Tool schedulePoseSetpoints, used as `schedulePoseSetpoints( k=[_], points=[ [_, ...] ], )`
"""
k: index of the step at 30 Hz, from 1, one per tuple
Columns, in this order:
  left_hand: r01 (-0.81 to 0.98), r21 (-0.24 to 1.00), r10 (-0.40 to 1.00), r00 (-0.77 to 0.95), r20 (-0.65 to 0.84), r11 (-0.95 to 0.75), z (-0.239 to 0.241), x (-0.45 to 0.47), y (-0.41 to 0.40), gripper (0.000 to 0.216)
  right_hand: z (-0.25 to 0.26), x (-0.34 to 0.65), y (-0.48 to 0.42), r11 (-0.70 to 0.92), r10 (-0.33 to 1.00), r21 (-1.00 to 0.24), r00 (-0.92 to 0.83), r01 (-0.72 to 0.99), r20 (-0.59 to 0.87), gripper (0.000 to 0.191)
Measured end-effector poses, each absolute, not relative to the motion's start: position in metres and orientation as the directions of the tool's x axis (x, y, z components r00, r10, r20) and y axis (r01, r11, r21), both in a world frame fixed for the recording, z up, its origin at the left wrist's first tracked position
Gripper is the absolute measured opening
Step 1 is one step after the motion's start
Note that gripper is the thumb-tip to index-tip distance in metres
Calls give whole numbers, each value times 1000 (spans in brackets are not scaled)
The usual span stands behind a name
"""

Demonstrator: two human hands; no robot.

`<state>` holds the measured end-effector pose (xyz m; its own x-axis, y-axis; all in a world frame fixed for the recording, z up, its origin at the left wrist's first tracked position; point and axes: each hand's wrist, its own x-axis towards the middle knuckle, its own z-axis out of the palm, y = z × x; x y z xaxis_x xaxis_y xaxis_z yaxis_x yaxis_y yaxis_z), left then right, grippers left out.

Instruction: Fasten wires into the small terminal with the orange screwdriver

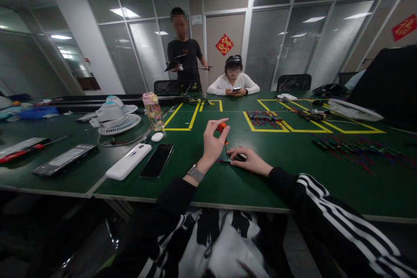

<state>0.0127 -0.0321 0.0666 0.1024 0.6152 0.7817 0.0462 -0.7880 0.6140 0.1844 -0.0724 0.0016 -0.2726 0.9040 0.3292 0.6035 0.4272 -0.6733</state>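
My left hand (213, 141), with a grey-banded watch on its wrist, is closed around a screwdriver (223, 127) with an orange handle. The screwdriver stands upright, its thin shaft running down to a small circuit board (224, 160) on the green table. From the right, my right hand (250, 161) lies low on the table, its fingertips pressing the board's right end. A dark object (240, 157) shows under those fingers; its kind is hard to make out. The screwdriver's tip is too small to see clearly against the board.
A phone (157, 160), a white power bank (128, 161) and a white earbud case (157, 137) lie left. Behind them stand a bottle (153, 111) and a fan (119, 122). Wired boards lie in a taped area (265, 118) and farther right (358, 147). Two people are across the table.
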Motion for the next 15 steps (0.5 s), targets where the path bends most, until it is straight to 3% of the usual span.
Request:
schedulePoseSetpoints(
  k=[9, 15],
  points=[
    [-42, 653, 638, 175, 750, -756, 64, 14, -29, 33, 2, 184, -72, 424, 905, -672, -271, 607, 327, 16],
    [47, 606, 608, 112, 786, -794, 67, 13, -32, 23, 3, 184, -73, 416, 909, -682, -268, 601, 319, 15]
  ],
)
